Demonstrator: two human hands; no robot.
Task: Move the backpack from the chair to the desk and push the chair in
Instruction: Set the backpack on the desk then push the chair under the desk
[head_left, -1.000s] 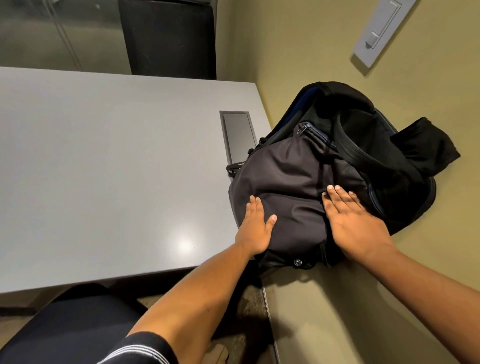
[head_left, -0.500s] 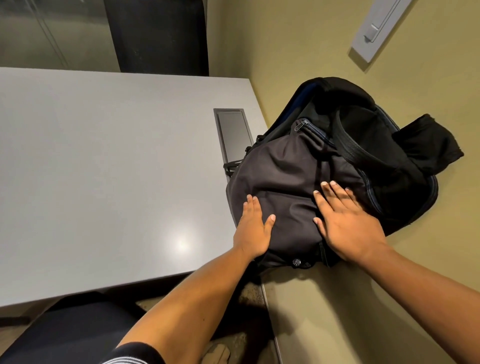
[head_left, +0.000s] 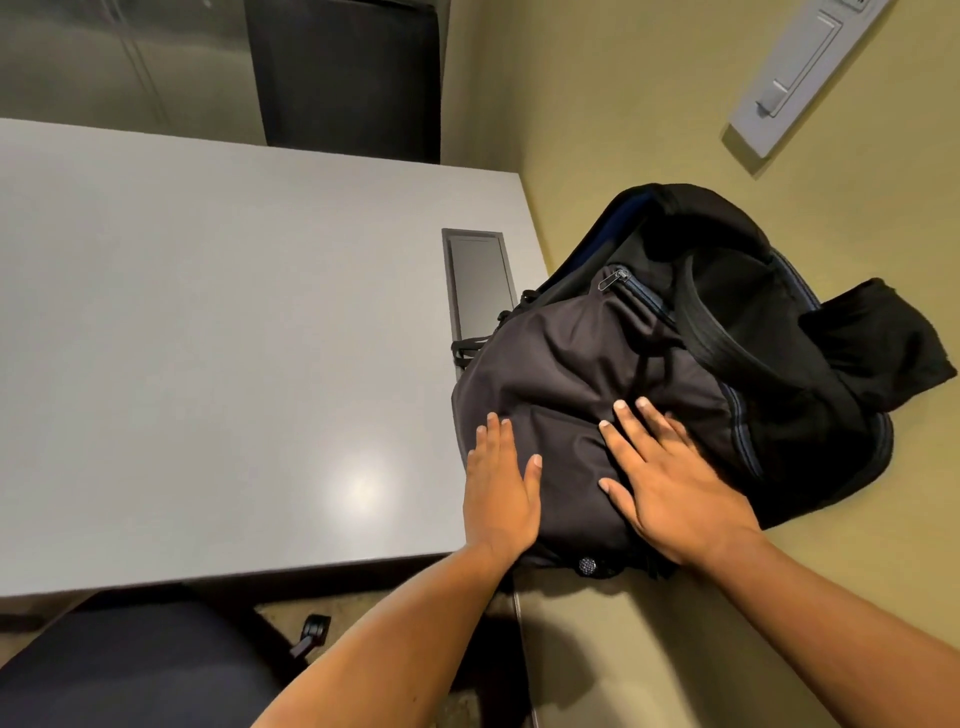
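A dark grey and black backpack (head_left: 597, 364) lies on the right end of the grey desk (head_left: 208, 338), leaning against the olive wall. Its top is open and a black cloth hangs out on the right. My left hand (head_left: 501, 483) lies flat on the backpack's lower left side, fingers together. My right hand (head_left: 670, 483) presses flat on the front pocket, fingers spread. Neither hand grips anything. The dark seat of the chair (head_left: 130, 670) shows at the bottom left, in front of the desk edge.
A dark rectangular cable hatch (head_left: 478, 280) is set into the desk just left of the backpack. A second black chair back (head_left: 348, 78) stands behind the desk. A white switch plate (head_left: 800, 78) is on the wall at upper right.
My right hand has slid a little left across the backpack's front. The left hand stays where it was. The backpack has barely shifted.
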